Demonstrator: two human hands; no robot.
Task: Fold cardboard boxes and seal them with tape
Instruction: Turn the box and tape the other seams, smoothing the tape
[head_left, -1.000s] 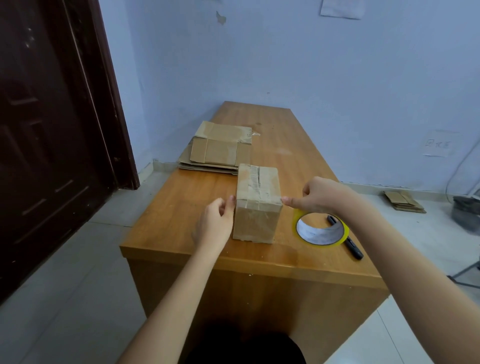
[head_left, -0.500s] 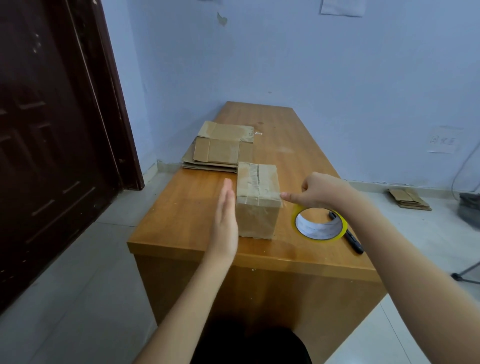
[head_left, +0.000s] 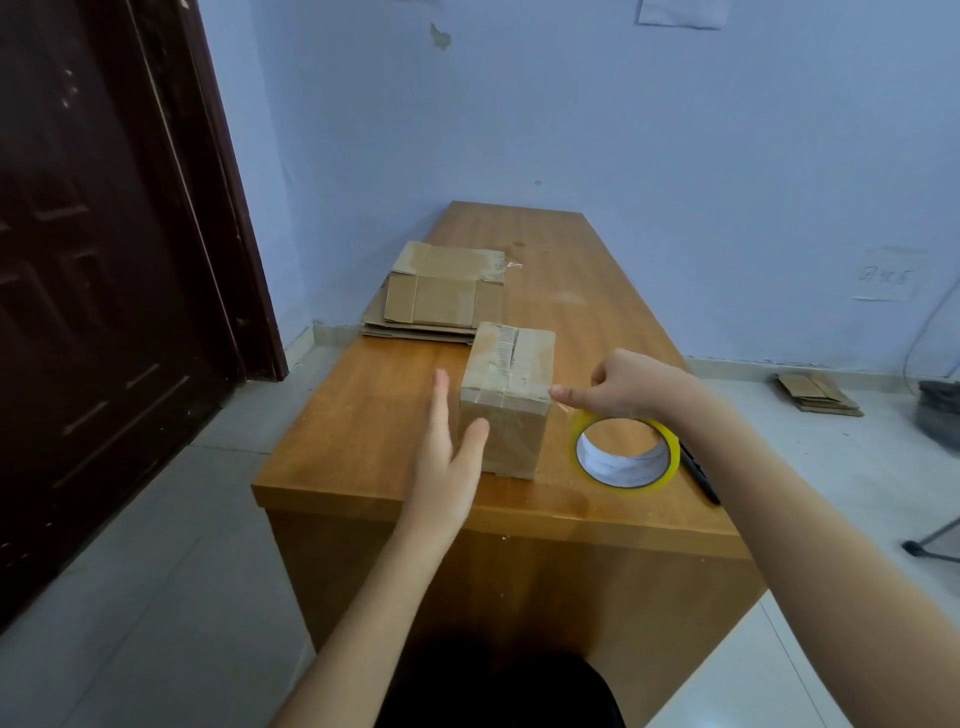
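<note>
The taped cardboard box stands on the surface between both hands. Left hand fingers are held straight beside its left face. A clear tape strip is pinched by right hand fingers at its top right corner, above the tape roll.

A long orange-brown wooden desk runs away from the camera until its far end meets a pale blue painted wall, and its flat top surface has a soft sheen under even light. To the left of the desk stands a dark brown panelled wooden door in a matching frame, and a floor of large pale grey tiles spreads around the desk on both sides. On the wall above the desk's far end there is a chipped patch of paint, higher to the right a white paper sheet, and lower right of the desk a small white label near a thin white cable.
</note>
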